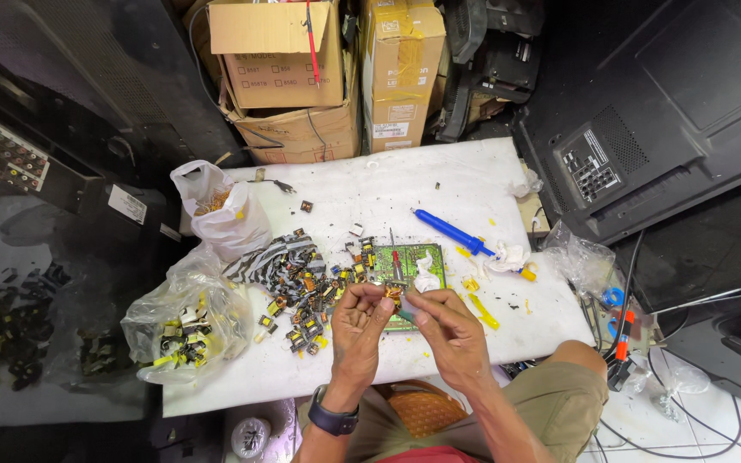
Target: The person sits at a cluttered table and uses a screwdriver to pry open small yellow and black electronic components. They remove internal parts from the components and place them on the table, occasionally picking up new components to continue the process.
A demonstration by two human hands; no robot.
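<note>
Head view, left hand (358,319) and right hand (446,327) both grip, seemingly, one small copper-wound transformer (394,294).

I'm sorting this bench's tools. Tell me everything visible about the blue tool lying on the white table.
The blue tool is a long, slim plastic-looking tube, like a suction pump. It lies flat and diagonal on the white table, its thin tip up-left, its lower-right end beside crumpled white tissue. A yellow piece shows beyond the tissue. Neither hand touches it.
</note>
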